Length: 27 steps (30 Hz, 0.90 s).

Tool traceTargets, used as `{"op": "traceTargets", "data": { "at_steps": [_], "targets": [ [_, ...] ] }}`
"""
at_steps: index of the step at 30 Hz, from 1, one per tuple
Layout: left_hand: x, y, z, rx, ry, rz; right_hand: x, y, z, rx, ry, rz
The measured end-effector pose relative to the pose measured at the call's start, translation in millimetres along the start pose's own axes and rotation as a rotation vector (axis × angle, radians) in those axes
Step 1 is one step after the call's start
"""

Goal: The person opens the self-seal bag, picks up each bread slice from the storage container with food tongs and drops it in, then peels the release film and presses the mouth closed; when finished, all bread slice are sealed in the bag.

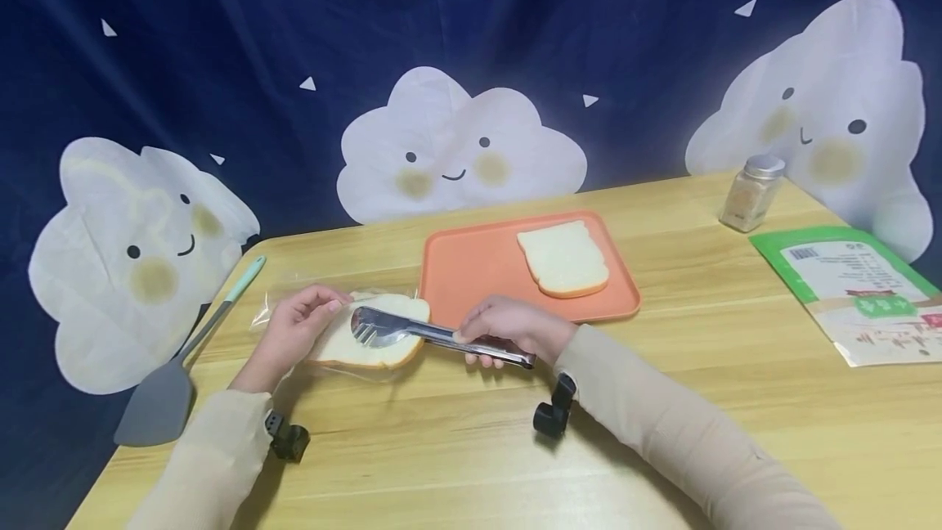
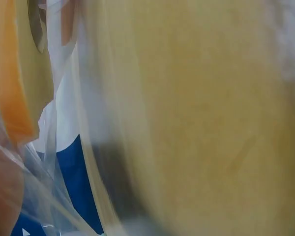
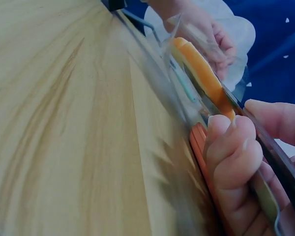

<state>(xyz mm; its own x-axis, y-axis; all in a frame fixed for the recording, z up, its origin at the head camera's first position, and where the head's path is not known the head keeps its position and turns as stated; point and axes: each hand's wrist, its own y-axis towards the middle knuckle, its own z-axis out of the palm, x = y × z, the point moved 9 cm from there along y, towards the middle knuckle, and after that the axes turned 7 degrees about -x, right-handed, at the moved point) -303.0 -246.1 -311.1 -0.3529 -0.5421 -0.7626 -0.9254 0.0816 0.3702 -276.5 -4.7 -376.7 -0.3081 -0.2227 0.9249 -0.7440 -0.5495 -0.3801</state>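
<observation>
My left hand (image 1: 289, 335) pinches the edge of a clear plastic bag (image 1: 262, 314), which sits around the left part of a white bread slice (image 1: 334, 348). In my right hand (image 1: 515, 324) I grip metal tongs (image 1: 440, 335) near their middle. One tong head lies over the slice's top face, and the right wrist view shows the slice's orange-brown crust (image 3: 202, 69) between the two tong arms. The slice is held above the table, its right edge near the tray's corner. In the left wrist view the crust (image 2: 7, 69) stands close to the bag's film.
A second bread slice (image 1: 565, 258) lies on an orange tray (image 1: 471, 268) behind my hands. At the left edge is a grey spatula (image 1: 158, 406) with a mint handle. A lidded spice jar (image 1: 752, 195) and a green-and-white packet (image 1: 857, 293) occupy the right side of the wooden table (image 1: 456, 456).
</observation>
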Motion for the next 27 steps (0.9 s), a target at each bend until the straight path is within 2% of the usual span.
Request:
{"op": "traceTargets", "data": {
  "at_steps": [4,8,15,17,23,27],
  "targets": [
    [5.1,-1.8,-3.6,-0.010,0.044,-0.026,-0.3,0.0,-3.0,-0.011,0.016,0.002],
    [6.7,-2.2,-5.9,-0.013,0.020,-0.021,1.2,0.7,-3.5,-0.027,0.012,-0.018],
    [-2.2,-2.2,2.6,0.030,-0.138,0.023,2.5,7.1,2.2,-0.093,-0.073,-0.028],
    [-2.4,-2.6,4.4,0.043,-0.163,0.018,3.1,8.4,2.4,-0.112,-0.096,-0.033],
    [6.1,-2.9,-2.4,0.017,-0.029,-0.035,6.7,7.6,3.4,-0.096,-0.063,-0.057],
    [5.2,-3.2,-2.8,0.018,-0.058,-0.030,8.2,8.4,4.5,-0.108,-0.055,-0.049]
  ]
}}
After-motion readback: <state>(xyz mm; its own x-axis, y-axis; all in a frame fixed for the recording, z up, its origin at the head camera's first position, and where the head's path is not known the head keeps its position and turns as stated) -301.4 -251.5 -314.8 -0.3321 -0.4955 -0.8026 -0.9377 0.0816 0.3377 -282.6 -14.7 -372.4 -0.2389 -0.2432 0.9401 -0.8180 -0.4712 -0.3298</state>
